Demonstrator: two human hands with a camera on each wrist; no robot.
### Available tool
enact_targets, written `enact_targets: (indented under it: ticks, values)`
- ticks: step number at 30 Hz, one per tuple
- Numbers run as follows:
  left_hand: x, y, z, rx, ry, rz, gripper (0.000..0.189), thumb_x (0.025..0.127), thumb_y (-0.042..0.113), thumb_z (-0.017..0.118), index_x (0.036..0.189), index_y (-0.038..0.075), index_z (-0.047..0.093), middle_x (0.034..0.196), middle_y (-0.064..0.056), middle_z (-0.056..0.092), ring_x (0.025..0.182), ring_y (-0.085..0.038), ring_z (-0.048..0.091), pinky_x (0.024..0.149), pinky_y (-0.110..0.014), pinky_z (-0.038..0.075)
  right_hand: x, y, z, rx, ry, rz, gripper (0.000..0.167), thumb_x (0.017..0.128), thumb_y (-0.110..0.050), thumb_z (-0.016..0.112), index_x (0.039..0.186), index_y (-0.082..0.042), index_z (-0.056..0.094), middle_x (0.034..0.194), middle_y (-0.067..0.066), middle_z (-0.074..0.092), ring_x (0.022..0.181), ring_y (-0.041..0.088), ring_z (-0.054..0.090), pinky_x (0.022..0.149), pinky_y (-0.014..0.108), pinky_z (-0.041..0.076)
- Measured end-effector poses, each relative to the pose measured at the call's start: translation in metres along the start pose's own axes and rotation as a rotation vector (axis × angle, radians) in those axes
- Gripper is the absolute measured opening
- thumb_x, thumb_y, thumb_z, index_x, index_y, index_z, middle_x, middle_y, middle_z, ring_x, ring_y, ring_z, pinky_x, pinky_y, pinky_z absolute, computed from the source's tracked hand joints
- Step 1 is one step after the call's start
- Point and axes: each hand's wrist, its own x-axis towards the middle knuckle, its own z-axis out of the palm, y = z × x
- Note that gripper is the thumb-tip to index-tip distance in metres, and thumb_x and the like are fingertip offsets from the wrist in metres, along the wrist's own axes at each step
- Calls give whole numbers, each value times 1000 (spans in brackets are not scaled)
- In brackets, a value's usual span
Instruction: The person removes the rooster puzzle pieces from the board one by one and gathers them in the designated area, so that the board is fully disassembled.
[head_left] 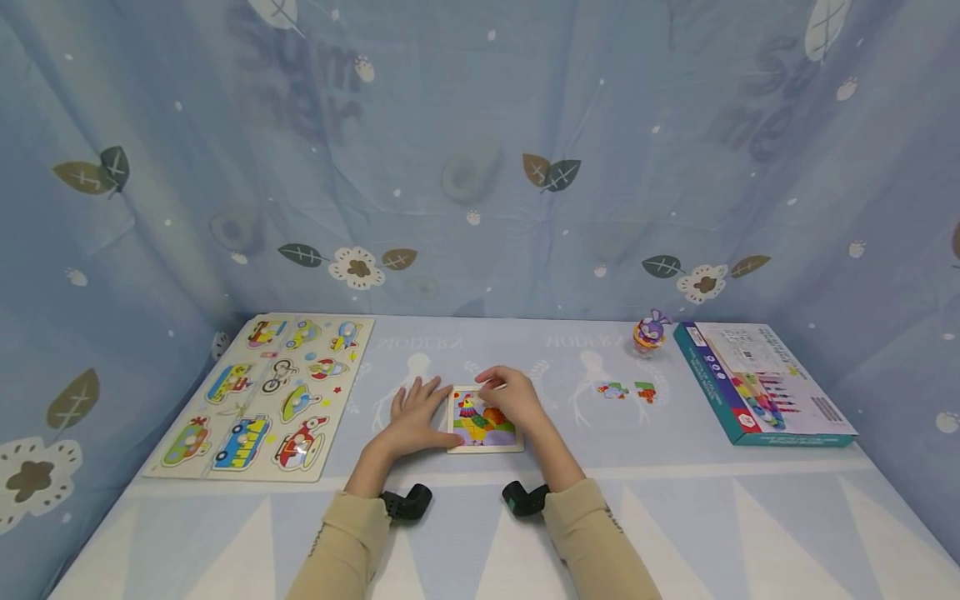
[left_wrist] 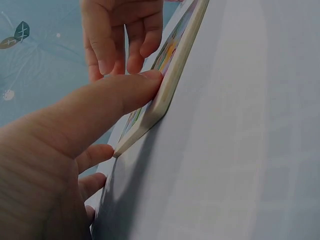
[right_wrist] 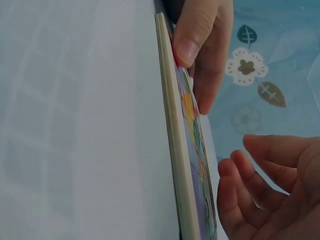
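While the left hand (head_left: 414, 425) spreads wide, its thumb on the wooden tray (head_left: 486, 451), the right hand (head_left: 516, 402), fingers loosely bent, is over the rooster puzzle (head_left: 474, 427) inside that tray on the bench (head_left: 465, 542).

Left of the left hand's (head_left: 416, 422) fingers, a strip of table (head_left: 457, 542) gives room to slide, until the big board (head_left: 264, 400) gets in the way. The left thumb blocks the near left corner of the little framed picture (head_left: 480, 432), and the right hand (head_left: 515, 402) blocks its far right part from above. Right of the right fingers is wide room, over two small flat bits (head_left: 613, 390); farther right, a thick box (head_left: 795, 367) and a toy (head_left: 649, 331) stand up. Far past the fingers, the curtain (head_left: 465, 167) stops everything.
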Motion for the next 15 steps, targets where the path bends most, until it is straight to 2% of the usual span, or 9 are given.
enact_targets:
  ticks: [4,11,15]
  values:
    - [0,0,0,7,0,2,88,70,43,75,141,8,37,150,-18,22,140,-40,3,108,-56,-3,-1,-3,4,-104,-43,-14,13,84,-10,65,96,-7,67,83,5,62,68,15,55,61,25,46]
    - [0,-2,0,-12,0,11,87,70,41,75,141,7,37,150,-18,22,139,-40,3,108,-56,-4,-2,-6,10,-369,-64,-35,8,82,-15,68,88,-10,68,78,2,59,69,14,51,62,28,43]
    - [0,-1,-1,-10,-4,12,87,71,41,75,141,7,37,151,-18,21,139,-40,2,108,-56,-4,-2,-8,12,-428,-75,-9,10,81,-18,70,88,-10,70,76,1,56,68,14,48,60,27,40]
